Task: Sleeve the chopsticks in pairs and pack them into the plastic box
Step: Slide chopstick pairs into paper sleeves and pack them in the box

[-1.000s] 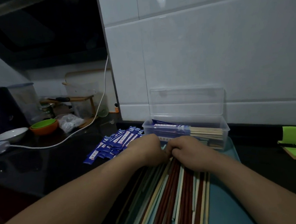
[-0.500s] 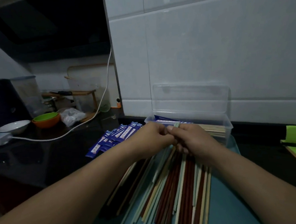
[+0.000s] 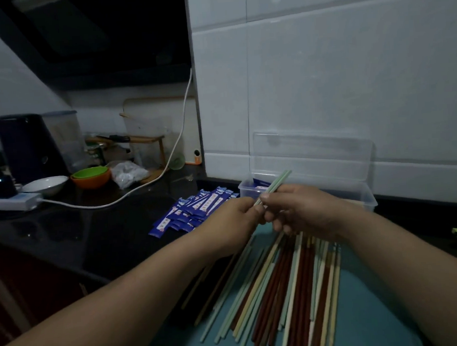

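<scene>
Both hands hold pale green chopsticks (image 3: 276, 185) just in front of the plastic box (image 3: 368, 200).

The left hand (image 3: 234, 222) and right hand (image 3: 306, 211) meet, fingers curled round the sticks, whose tips slant up over the box's left end. Loose chopsticks (image 3: 282, 290) fan across a teal mat (image 3: 369, 314) on the person's side of the box. Blue sleeves (image 3: 195, 213) are heaped left of it. Its lid (image 3: 314, 151) stands open behind.

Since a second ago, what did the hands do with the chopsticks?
The left hand and right hand rose off the loose pile and picked out pale green chopsticks, now pinched between them, tips pointing up toward the plastic box. The pile, blue sleeves and box stayed put.
</scene>
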The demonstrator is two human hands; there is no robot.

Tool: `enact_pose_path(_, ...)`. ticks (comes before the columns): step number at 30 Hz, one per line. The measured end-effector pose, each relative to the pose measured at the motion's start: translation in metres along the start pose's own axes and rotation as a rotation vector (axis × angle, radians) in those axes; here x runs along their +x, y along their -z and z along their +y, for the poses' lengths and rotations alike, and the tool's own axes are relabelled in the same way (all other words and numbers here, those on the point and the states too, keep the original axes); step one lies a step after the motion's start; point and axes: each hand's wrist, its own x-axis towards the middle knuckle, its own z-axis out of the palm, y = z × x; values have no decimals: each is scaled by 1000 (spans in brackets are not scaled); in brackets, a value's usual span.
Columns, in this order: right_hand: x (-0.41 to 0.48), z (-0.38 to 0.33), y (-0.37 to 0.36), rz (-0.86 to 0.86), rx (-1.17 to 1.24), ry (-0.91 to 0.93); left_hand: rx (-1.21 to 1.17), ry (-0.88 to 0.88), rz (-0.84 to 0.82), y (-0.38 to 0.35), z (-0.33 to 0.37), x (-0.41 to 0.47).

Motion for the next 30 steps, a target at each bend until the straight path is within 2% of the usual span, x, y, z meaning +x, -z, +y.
enact_pose_path(3, 17, -4, -15, 49, -53, 12, -16, -20, 52, 5, -5, 1)
enact_pose_path(5, 29, 6, -28, 127, -54, 78, 10, -22, 72, 7, -5, 1)
enact_pose_path(7, 37, 20, -34, 135, -22, 159, 62, -19, 80, 9, -9, 2)
enact_pose_path(13, 37, 32, -21, 187, 27, 158, 71, -33, 0, 6, -17, 6)
enact_pose_path(14, 37, 34, -17, 201, 48, 161, 104, -22, 29, 7, -16, 8)
enact_pose_path(17, 38, 35, -12, 244, 46, 162, 236, 6, 281, 21, -19, 11)
enact_pose_path(19, 38, 36, -10, 251, 38, 164, 338, 44, 362, 34, -27, 17)
enact_pose_path(24, 36, 35, -11, 248, 33, 150, 726, 227, 249, 46, -42, 32)
enact_pose_path(30, 31, 34, -10, 247, 16, 143, 873, 322, 169, 43, -38, 46)
